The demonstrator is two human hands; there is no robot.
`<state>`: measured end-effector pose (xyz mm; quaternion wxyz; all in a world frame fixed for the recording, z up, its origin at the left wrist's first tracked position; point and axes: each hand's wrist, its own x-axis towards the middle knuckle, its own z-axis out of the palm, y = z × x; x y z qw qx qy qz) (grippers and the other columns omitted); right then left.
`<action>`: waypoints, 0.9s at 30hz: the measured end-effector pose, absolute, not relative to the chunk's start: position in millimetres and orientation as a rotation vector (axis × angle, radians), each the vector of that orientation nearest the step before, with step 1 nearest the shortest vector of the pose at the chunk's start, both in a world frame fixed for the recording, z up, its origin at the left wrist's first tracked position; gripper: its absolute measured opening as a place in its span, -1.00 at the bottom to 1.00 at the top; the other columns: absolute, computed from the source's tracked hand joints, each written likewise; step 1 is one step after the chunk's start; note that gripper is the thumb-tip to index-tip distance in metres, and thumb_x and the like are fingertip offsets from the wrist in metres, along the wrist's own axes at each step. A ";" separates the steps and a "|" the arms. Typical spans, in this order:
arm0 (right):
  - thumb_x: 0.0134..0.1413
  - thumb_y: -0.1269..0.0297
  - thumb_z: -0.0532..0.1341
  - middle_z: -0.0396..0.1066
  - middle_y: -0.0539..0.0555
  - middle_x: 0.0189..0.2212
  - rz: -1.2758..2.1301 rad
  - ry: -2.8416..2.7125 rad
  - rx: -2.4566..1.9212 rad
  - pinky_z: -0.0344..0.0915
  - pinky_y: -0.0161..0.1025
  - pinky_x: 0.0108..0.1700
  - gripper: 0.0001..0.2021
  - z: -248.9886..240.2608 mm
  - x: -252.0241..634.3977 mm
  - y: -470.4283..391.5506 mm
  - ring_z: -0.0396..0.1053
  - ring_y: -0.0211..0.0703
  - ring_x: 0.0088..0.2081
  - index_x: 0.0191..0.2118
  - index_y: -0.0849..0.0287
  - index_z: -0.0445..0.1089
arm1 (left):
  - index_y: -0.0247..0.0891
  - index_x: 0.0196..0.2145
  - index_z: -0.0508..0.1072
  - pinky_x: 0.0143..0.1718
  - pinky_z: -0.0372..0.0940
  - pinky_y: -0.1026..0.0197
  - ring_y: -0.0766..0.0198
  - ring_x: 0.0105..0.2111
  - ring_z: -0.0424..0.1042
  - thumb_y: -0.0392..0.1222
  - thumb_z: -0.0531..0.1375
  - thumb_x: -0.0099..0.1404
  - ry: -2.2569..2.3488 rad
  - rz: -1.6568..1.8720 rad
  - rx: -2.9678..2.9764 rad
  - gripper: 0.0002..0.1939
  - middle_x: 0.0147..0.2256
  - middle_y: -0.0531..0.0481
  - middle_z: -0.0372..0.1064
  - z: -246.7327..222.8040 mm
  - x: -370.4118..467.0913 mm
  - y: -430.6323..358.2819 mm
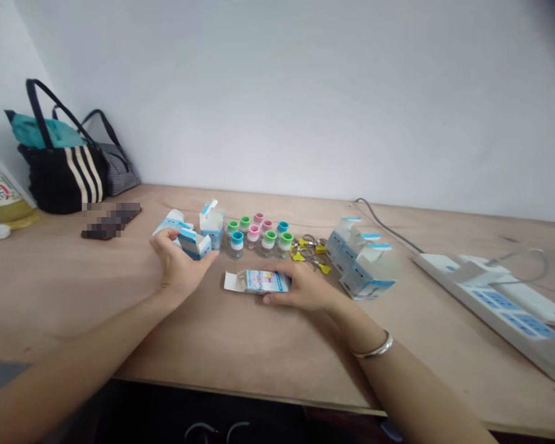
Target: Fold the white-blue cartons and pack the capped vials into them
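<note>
My left hand [182,262] is closed around a small blue-and-white carton [195,244] with its top flaps open. Touching the left hand's far side is another light blue carton [170,221], partly hidden. My right hand [311,287] grips the right end of a printed carton [264,281] lying on its side, its open flap pointing left. Behind that carton stand several small clear jars [267,245] with green, blue and pink tops. To their right lies a pile of metal rings with yellow tags [309,251]. One open carton [213,226] stands left of the jars.
A group of open cartons [358,262] stands right of the rings. Farther right lie a white power strip [485,302] and a grey cable [388,225]. At the left are a dark, blurred flat object [112,222], a black bag [60,179] and a bottle of yellow liquid [12,209].
</note>
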<state>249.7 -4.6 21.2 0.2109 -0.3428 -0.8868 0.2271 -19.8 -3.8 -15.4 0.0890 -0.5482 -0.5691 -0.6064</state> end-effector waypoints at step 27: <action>-0.15 0.00 0.31 0.47 0.14 -0.21 0.561 -2.439 -1.036 0.26 -0.21 -0.26 -0.45 21.0 252.0 -3.1 0.39 -0.03 -0.25 -0.02 0.17 0.38 | -0.20 -0.30 0.24 -0.20 0.35 0.13 0.22 -0.22 0.34 -0.52 0.08 -0.05 -1.115 -1.306 -2.588 -0.66 -0.24 -0.04 0.26 0.7 -8.7 -25.5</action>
